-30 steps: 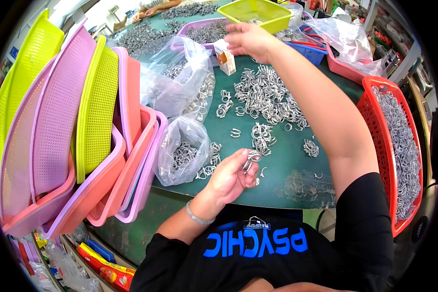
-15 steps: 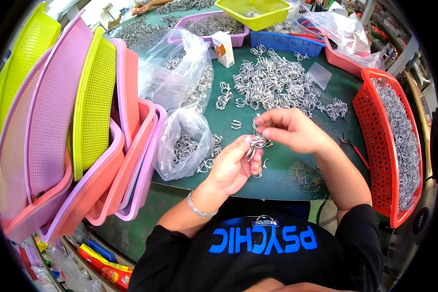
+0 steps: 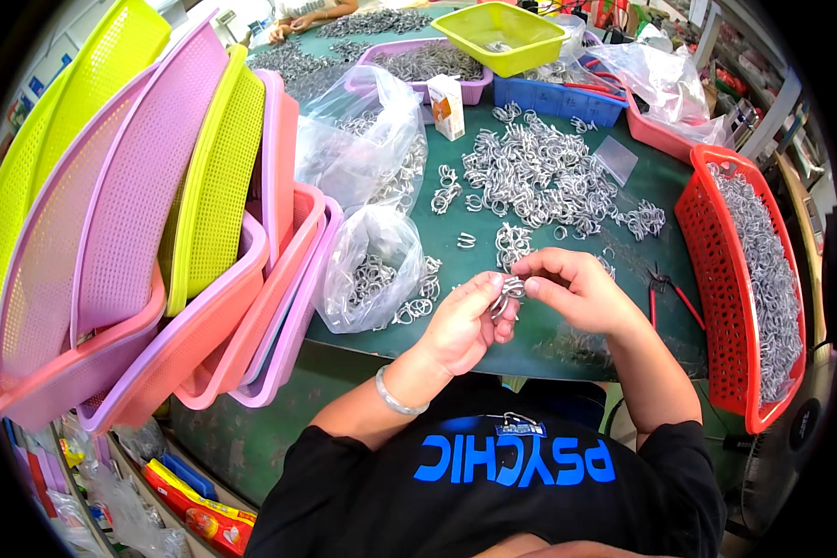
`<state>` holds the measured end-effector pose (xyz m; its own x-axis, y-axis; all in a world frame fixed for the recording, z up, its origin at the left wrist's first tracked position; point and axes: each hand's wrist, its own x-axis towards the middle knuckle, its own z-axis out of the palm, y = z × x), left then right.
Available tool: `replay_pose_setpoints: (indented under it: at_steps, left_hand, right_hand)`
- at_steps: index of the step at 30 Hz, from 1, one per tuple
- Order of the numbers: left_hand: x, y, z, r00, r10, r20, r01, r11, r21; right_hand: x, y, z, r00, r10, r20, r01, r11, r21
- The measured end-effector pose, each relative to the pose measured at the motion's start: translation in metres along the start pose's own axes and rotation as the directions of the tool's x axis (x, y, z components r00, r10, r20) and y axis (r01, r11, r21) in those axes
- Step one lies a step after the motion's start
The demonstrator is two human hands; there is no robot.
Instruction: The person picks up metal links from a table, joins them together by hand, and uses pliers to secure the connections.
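Observation:
Several silvery metal rings (image 3: 509,295), curved and open-sided, are bunched between my hands at the near edge of the table. My left hand (image 3: 463,324) is closed round them, thumb on top. From the other side my right hand (image 3: 575,290) pinches at the same bunch with thumb and forefinger; how many rings it grips is hidden. Just beyond my fingers lies a small cluster of rings (image 3: 512,244), with a few single rings (image 3: 466,240) to its left. A large pile of similar rings (image 3: 539,172) spreads farther back.
Left stand nested plastic baskets (image 3: 112,223). Beside them are a small clear bag (image 3: 372,270) and a larger bag (image 3: 358,139) of rings. Red-handled pliers (image 3: 658,284) lie near a red basket (image 3: 716,279) full of rings. Behind are a carton (image 3: 446,107), blue tray (image 3: 558,98) and another person's arm (image 3: 321,16).
My right hand has come down and closed on the bunch in my left hand. The view has shifted, uncovering the ring cluster beyond my fingers and more of the pliers.

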<state>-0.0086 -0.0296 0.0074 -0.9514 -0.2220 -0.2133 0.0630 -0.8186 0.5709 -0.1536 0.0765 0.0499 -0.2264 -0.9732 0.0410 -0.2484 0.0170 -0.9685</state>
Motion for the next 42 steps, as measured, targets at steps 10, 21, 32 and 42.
replay_pose_setpoints:
  at_steps: [10,21,32,42]
  left_hand:
    - [-0.029,-0.012,-0.010,0.998,0.065,-0.016,-0.062,0.990,0.125]
    - [-0.084,-0.008,-0.016,0.981,0.186,-0.048,-0.174,0.966,0.191]
    - [-0.053,-0.005,0.044,0.997,0.050,0.066,-0.071,0.930,0.361]
    - [0.102,0.141,0.066,0.883,0.464,-0.062,-0.121,0.354,0.927]
  right_hand:
    - [-0.046,-0.014,0.010,0.998,0.037,-0.058,-0.048,0.978,-0.205]
    - [-0.085,-0.029,0.023,0.999,0.008,-0.049,-0.017,0.982,-0.187]
    - [-0.059,-0.028,0.032,0.952,-0.306,0.023,0.307,0.952,-0.010]
    - [0.083,-0.023,-0.081,0.983,-0.170,-0.068,0.175,0.981,0.081]
